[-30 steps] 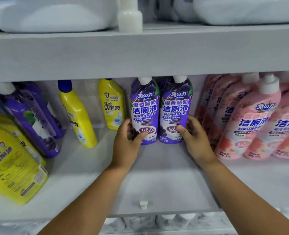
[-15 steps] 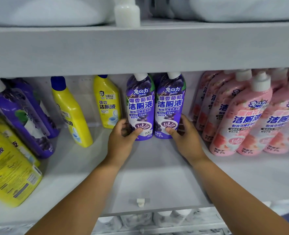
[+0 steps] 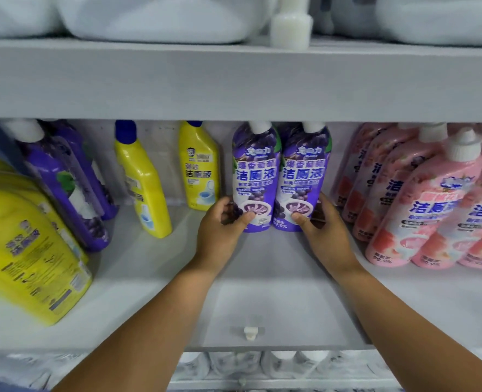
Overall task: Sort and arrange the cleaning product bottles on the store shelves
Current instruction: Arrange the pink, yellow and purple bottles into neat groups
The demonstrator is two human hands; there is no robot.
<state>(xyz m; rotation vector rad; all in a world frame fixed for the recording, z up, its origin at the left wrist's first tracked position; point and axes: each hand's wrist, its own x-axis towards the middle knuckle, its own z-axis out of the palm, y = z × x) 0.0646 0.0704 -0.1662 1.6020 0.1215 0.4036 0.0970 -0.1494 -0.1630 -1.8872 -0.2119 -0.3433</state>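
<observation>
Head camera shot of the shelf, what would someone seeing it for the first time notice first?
Dead centre, two purple bottles stand upright side by side, the left hand gripping the base of one and the right hand the base of the other. To their right crowds a block of pink bottles. At far left, big yellow bottles lean over the shelf front.

Your 2 forearms are bare — no sleeves, watch or bands show. Your left hand [image 3: 222, 225] and right hand [image 3: 324, 229] wear no gloves or rings — short, plain nails.
</observation>
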